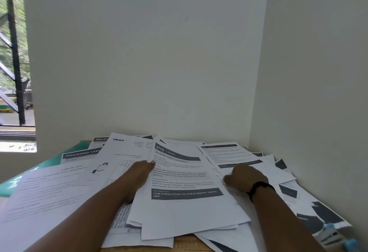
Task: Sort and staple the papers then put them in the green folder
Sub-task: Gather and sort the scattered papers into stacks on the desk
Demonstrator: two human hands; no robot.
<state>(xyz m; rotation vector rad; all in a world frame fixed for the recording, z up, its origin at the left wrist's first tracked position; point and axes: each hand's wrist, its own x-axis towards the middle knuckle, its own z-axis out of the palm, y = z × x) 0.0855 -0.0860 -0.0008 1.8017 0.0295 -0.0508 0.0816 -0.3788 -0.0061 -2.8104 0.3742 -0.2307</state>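
White printed papers (185,208) cover our tabletop (185,240); our left hand (139,172) pinches the top sheet's left edge, while our right hand (244,178) rests curled on papers, green folder (12,186) far left.

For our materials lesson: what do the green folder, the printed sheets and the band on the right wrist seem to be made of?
Green folder: probably plastic; smooth, slightly glossy, translucent-looking teal surface.
Printed sheets: plain matte white paper; thin, curling edges, black print.
Wrist band: black and matte, perhaps rubber or silicone; too blurred to say.
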